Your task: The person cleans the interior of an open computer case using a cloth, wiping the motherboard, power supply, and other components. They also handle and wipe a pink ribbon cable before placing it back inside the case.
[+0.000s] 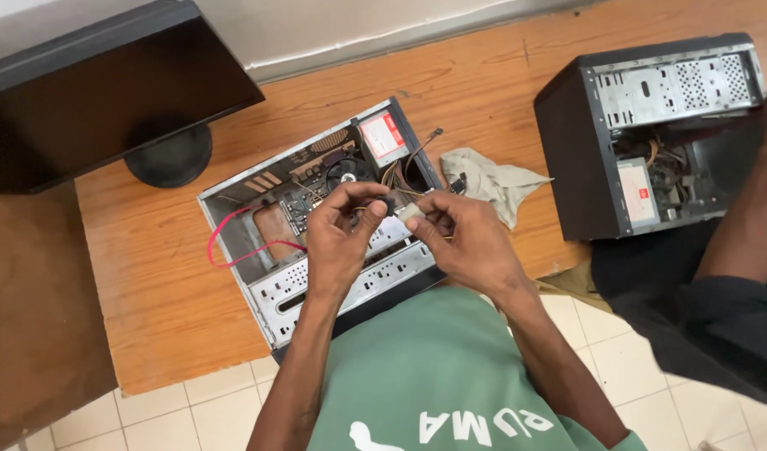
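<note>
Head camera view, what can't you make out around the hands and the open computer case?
- Connector between left hand and right hand: fingers cover most of it.
- Open computer case: near side hidden by hands.
- Second case: a nearby person's arm hides part.
- Monitor: cut off by frame edge.

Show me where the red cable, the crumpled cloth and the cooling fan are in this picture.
red cable point(220, 236): head view, on the loop hanging outside the open case's left edge.
crumpled cloth point(492, 179): head view, on its middle, right of the open case.
cooling fan point(347, 173): head view, on the black fan's hub.
</note>
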